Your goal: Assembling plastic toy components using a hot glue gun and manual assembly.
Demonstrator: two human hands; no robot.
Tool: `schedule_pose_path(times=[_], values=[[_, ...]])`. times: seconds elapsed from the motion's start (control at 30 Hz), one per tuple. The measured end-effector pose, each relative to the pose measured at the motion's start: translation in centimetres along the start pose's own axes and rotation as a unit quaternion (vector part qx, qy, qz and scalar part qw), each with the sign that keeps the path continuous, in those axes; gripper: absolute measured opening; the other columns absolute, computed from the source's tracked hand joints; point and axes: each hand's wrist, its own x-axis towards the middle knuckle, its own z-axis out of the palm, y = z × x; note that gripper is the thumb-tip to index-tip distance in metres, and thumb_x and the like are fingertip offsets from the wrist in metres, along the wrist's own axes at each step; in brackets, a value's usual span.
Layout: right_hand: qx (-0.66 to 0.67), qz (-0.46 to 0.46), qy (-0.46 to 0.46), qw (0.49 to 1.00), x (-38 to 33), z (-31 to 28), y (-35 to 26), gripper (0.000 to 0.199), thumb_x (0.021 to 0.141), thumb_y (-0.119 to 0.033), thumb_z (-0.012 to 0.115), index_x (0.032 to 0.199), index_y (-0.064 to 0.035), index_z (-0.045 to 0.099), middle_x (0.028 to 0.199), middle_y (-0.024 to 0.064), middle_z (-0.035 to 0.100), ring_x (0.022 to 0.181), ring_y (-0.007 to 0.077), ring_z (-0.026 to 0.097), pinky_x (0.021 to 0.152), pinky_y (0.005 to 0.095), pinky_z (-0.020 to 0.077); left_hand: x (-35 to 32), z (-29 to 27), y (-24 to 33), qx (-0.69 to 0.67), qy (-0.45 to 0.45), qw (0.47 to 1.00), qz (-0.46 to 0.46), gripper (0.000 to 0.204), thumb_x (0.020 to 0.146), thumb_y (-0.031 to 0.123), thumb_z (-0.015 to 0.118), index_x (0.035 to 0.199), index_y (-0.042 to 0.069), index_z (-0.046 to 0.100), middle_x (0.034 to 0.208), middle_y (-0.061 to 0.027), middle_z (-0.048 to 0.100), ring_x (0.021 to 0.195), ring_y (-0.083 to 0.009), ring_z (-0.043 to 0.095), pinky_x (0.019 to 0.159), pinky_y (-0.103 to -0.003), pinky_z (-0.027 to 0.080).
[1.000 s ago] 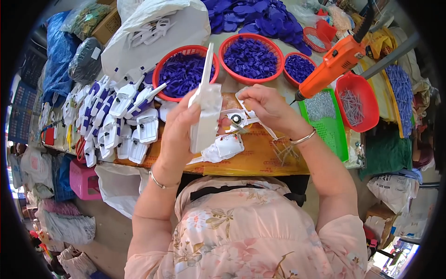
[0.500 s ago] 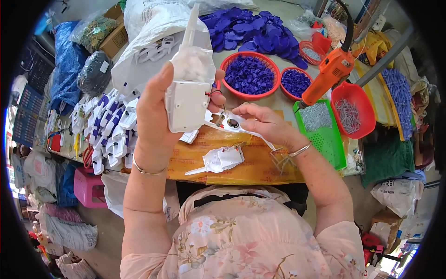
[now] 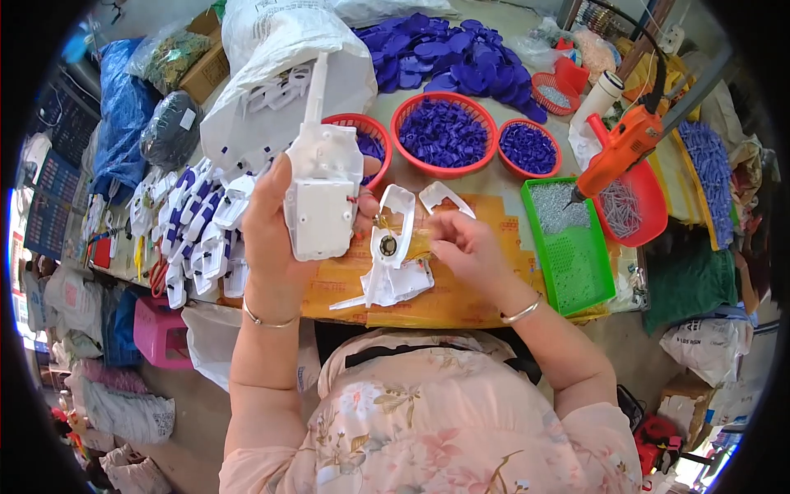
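My left hand [image 3: 269,216] is wrapped around a white plastic housing [image 3: 323,216] with a long narrow stem pointing away from me. Red wire shows at the housing's right side, by my fingertips. Right of it is a white looped plastic part [image 3: 398,203] with a round dark component [image 3: 388,245] and thin wires; whether it hangs or rests is unclear. My right hand [image 3: 471,253] is beside that part, thumb and fingers pinched together; what is between them is too small to tell. Another white stemmed housing [image 3: 403,284] lies on the table, partly covered by the looped part.
Red baskets [image 3: 443,167] of purple pieces stand beyond my hands. An orange power screwdriver [image 3: 621,148] hangs over a green tray [image 3: 569,276] of screws, beside a red scoop [image 3: 652,206] of metal pins. White and purple assemblies [image 3: 197,218] are heaped left, near a white sack [image 3: 337,66].
My left hand has lowered the housing toward me. My right hand has let go of the looped part, which now stands more upright. The orange screwdriver has swung right.
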Motion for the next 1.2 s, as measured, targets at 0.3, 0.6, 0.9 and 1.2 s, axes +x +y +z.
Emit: schedule_pose_path(times=[0.3,0.6,0.9,1.2], values=[[-0.138,-0.286,-0.068,0.946,0.2,1.5,-5.2,0.028,0.073,-0.002,0.065,0.100,0.0010,0.060,0.088,0.0112,0.058,0.085,0.0241,0.056,0.073,0.0305,0.0446,-1.8,1.1,-0.9,-0.025,-0.023,0.999,-0.034,0.060,0.092,0.043,0.041,0.123,-0.008,0.044,0.108,-0.0272,0.059,0.079,-0.0308,0.066,0.063,-0.038,0.057],[0.207,0.029,-0.085,0.974,-2.5,1.0,-1.0,0.028,0.086,0.001,0.057,0.114,-0.0012,0.055,0.088,0.0042,0.064,0.076,0.0085,0.059,0.066,0.0232,0.0482,-3.2,-3.1,-5.3,-0.007,0.108,0.991,-0.075,0.049,0.093,0.037,0.040,0.122,-0.001,0.047,0.105,-0.0197,0.061,0.078,-0.0261,0.066,0.066,-0.038,0.057],[0.347,0.099,-0.010,0.933,-4.1,1.3,0.9,0.046,0.086,0.002,0.054,0.131,-0.0034,0.043,0.089,0.0075,0.063,0.074,0.0124,0.061,0.065,0.0239,0.0497,-4.7,-2.3,-10.9,-0.090,0.181,0.969,-0.145,0.043,0.087,0.028,0.046,0.119,-0.001,0.045,0.107,-0.0187,0.059,0.081,-0.0266,0.064,0.069,-0.037,0.056],[0.236,0.039,-0.036,0.970,-4.2,0.7,0.9,0.044,0.086,0.003,0.053,0.129,-0.0026,0.043,0.087,0.0015,0.060,0.076,0.0064,0.055,0.067,0.0209,0.0457,-4.1,-2.5,-10.1,0.075,0.194,0.972,-0.114,0.033,0.083,0.008,0.056,0.114,0.000,0.050,0.102,-0.0114,0.060,0.079,-0.0182,0.063,0.067,-0.031,0.055]])
